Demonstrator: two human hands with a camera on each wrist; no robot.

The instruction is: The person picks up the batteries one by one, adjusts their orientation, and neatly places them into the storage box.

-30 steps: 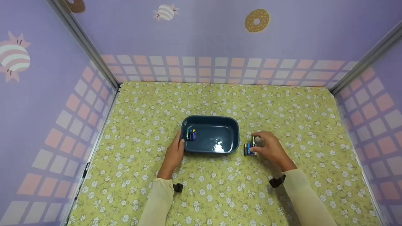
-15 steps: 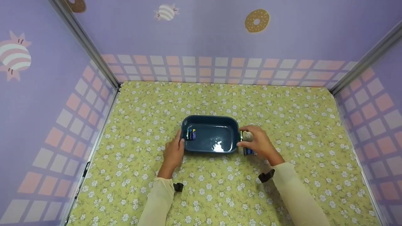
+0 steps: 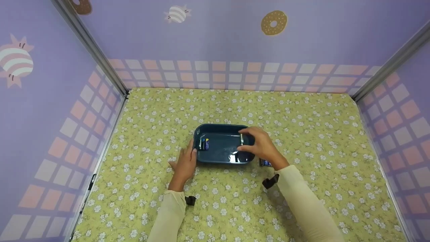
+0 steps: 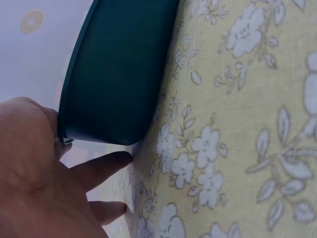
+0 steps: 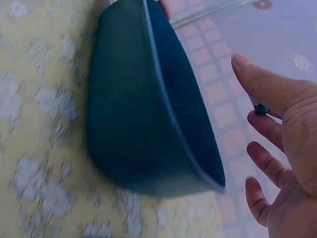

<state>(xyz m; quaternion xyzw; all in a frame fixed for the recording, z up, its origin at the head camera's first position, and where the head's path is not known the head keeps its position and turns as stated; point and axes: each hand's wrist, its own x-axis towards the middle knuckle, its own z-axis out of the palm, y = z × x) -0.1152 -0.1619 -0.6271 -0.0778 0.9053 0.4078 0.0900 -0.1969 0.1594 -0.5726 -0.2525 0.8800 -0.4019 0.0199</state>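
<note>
Two hands: both sit in my head view, the left hand (image 3: 185,164) at one end of the dark blue basin (image 3: 221,128), the right hand (image 3: 261,145) above the other.
Left fingers: I have the thumb lapped over the left rim, holding it; the rest are spread apart, two stretched out by the outer wall in my wrist view.
Right fingers: thumb and a fingertip are clamped on one small battery (image 3: 242,139), end to end; the others stand apart.
Held battery: over the basin's right half; my right wrist view gives me only a dark green end, and I cannot tell its height off the bottom.
Batteries inside: a blue-purple battery (image 3: 207,144) with a yellow end lies beside a darker battery (image 3: 202,144), near the left wall.
Batteries outside: a small group (image 3: 265,163) near the basin's lower right corner, partly hidden by the right wrist, so I cannot count them.
Worktop: the flowered yellow-green worktop (image 3: 221,205) carries the basin, which stands upright.
Walls: purple walls (image 3: 218,37) with pink and white squares.
</note>
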